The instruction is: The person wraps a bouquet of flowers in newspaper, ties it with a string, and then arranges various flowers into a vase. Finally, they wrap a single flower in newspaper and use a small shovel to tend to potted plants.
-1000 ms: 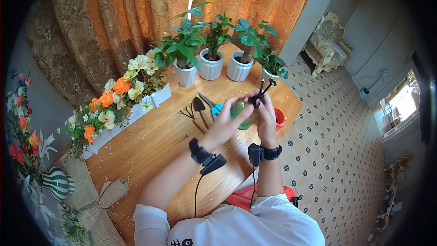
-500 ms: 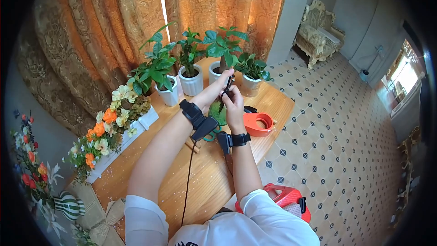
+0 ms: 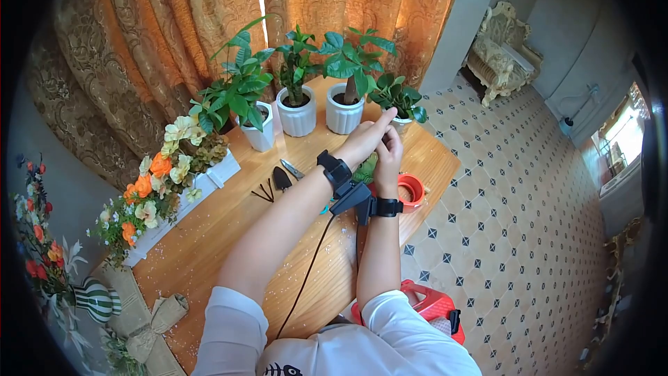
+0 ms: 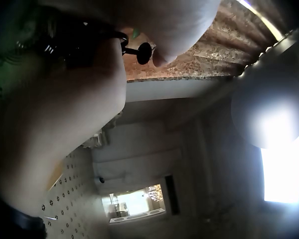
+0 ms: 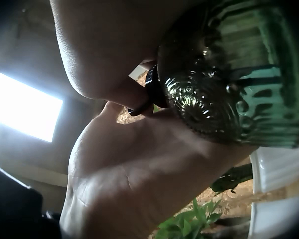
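Observation:
Close together above the table's right half are my left hand (image 3: 365, 142) and right hand (image 3: 390, 163). A green ribbed glass bottle (image 3: 366, 168) with a black top hangs below them. In the right wrist view the bottle (image 5: 239, 84) lies at the upper right, and both hands surround its black neck (image 5: 152, 85). The left wrist view shows a black rod with a round knob (image 4: 144, 53) sticking out between the hands. Both hands grip the bottle's top part; most fingertips are hidden.
An orange-red container (image 3: 412, 191) stands right of the hands. Behind are potted plants in white pots (image 3: 297, 120). Left lie a small black trowel (image 3: 281, 179), a small rake (image 3: 263, 192) and pliers or shears (image 3: 292, 169). A flower planter (image 3: 182, 207) lines the left edge.
The view has swung about. The hands have shifted so that my left hand now reaches over the bottle's top and hides the black part, which stood out above the hands before.

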